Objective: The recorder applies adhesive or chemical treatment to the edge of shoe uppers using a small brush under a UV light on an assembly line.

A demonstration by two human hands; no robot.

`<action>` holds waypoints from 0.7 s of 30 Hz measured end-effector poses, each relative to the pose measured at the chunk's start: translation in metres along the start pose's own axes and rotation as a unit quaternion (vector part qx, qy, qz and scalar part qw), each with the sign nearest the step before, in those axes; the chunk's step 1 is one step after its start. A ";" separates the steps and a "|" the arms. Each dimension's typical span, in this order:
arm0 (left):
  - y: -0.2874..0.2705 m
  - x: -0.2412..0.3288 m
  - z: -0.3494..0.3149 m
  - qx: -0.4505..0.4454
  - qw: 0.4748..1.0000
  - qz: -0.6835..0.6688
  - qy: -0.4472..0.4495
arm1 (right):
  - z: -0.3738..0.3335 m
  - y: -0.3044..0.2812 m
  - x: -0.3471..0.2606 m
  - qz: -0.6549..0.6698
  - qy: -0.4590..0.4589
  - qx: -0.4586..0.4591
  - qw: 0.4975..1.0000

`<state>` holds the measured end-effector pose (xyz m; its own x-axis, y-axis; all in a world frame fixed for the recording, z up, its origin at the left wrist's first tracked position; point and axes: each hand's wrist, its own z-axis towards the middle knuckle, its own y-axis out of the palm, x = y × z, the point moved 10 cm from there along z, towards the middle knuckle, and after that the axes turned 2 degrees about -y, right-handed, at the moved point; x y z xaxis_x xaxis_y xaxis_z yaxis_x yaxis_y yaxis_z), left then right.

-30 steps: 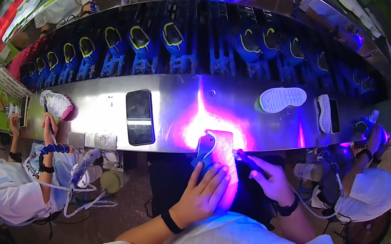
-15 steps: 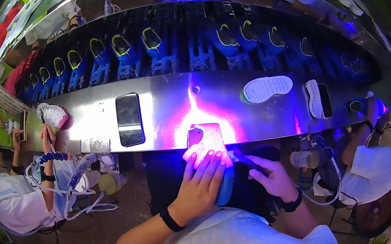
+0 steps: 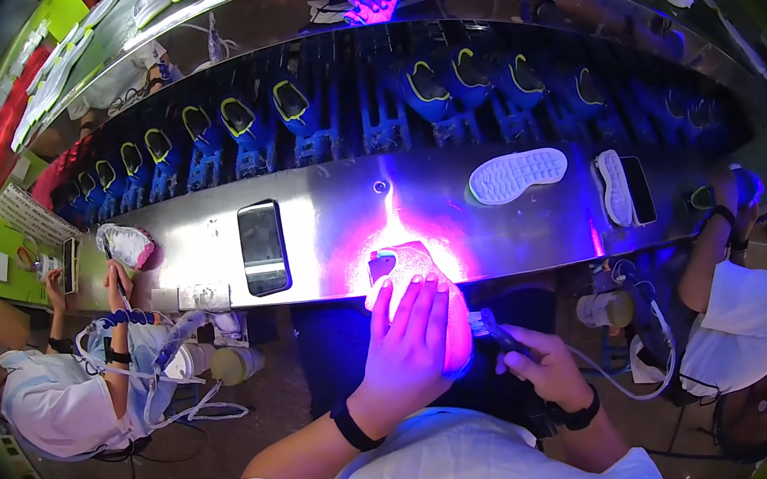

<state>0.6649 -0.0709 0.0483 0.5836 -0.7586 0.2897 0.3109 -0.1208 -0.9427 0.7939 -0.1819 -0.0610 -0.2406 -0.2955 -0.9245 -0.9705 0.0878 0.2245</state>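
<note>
We press our left hand (image 3: pixel 411 342) flat over the shoe sole (image 3: pixel 409 280) at the tabletop's (image 3: pixel 320 214) near edge, steadying it while our right hand (image 3: pixel 544 369) grips the light tool (image 3: pixel 494 330) alongside.

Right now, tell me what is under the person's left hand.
The left hand lies flat over a shoe lit bright pink by the violet light; only its far end shows at the steel bench edge. The part beneath the palm is hidden. The right hand grips a corded tool beside it.
</note>
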 end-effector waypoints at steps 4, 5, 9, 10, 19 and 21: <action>0.000 0.010 0.016 0.014 1.000 0.006 -0.002 | -0.017 -0.006 0.002 0.006 0.020 0.007 1.000; -0.002 0.011 0.020 0.018 1.000 0.008 -0.006 | -0.021 -0.007 -0.002 0.013 0.016 0.013 1.000; -0.002 0.017 0.044 0.018 1.000 0.006 -0.011 | -0.030 -0.013 -0.007 0.032 -0.012 0.037 0.999; -0.001 0.020 0.049 0.019 1.000 0.020 -0.002 | -0.031 -0.013 -0.009 0.030 -0.008 0.042 0.999; 0.003 0.006 0.090 0.045 0.996 -0.073 -0.039 | -0.012 -0.050 -0.094 -0.283 -0.124 0.169 0.936; 0.000 -0.003 0.097 0.050 0.994 -0.084 -0.047 | 0.001 -0.052 -0.116 -0.371 -0.120 0.154 0.908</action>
<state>0.7365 -0.0065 0.0632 0.5835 -0.6686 0.4610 0.4805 -0.1735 -0.8597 0.8726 -0.1509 0.0343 0.5239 -0.1694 -0.8348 -0.8049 0.2222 -0.5502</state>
